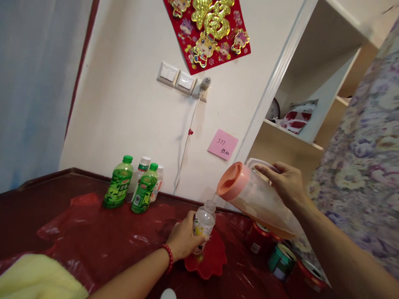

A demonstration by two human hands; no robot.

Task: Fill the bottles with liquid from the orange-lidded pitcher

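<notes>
My left hand (183, 238), with a red bead bracelet on the wrist, grips a small clear plastic bottle (204, 221) that stands upright on a red scalloped dish (210, 263). My right hand (285, 182) holds a clear jug with a pink lid (250, 195) by its handle. The jug is tilted to the left, its spout right over the bottle's open mouth, and a thin stream of liquid runs into it.
Two green bottles (118, 183) (143, 189) and two white-capped ones (141, 166) stand by the wall. Red and green cans (281, 261) sit at the right. A yellow cloth (34, 284) lies at the near left, a white cap (167, 298) in front. A flowered curtain (376, 152) hangs right.
</notes>
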